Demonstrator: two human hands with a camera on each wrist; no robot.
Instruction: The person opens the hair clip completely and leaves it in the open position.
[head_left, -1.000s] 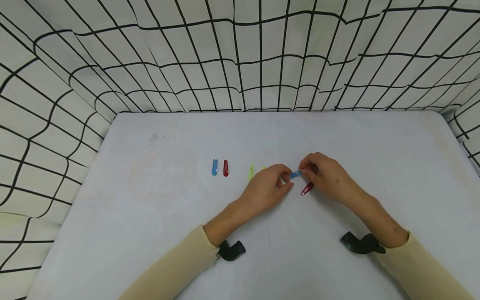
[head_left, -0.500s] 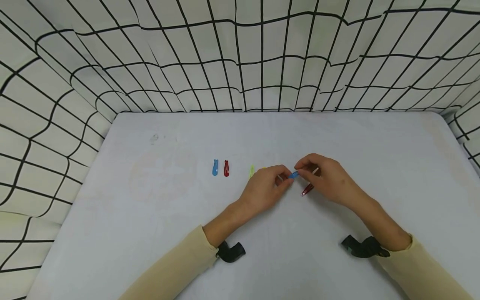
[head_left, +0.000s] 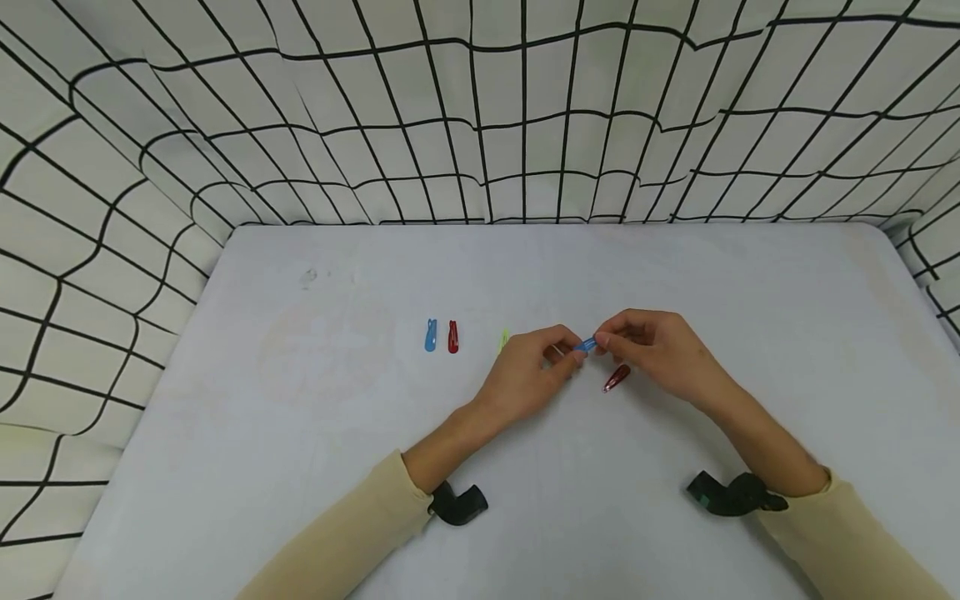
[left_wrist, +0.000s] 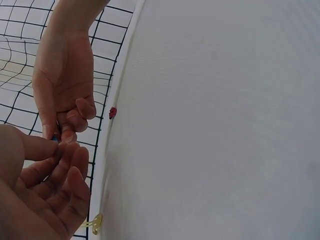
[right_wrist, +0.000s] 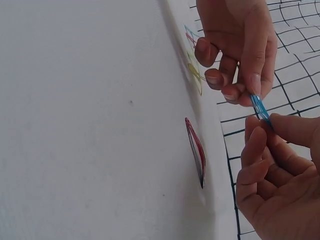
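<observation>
A blue snap hair clip (head_left: 586, 344) is held up between both hands, above the white table. My left hand (head_left: 528, 375) pinches its left end between thumb and fingers. Its other end is pinched by my right hand (head_left: 667, 354); in the right wrist view the blue clip (right_wrist: 259, 105) spans the two sets of fingertips. Just below the right fingers a dark red hair clip (head_left: 617, 378) lies on the table, touched by neither hand. A yellow-green clip (head_left: 504, 339) is partly hidden behind the left hand, and a yellow clip (right_wrist: 194, 71) shows in the right wrist view.
Left of the hands, a second blue hair clip (head_left: 431, 335) and a bright red one (head_left: 453, 337) lie side by side on the table (head_left: 315, 467). White panels with a black grid (head_left: 495, 125) rise behind the table and at its sides.
The blue clip has tilted slightly between the hands, and the right fingers have shifted their grip on it. The dark red clip, partly covered earlier, now shows fully.
</observation>
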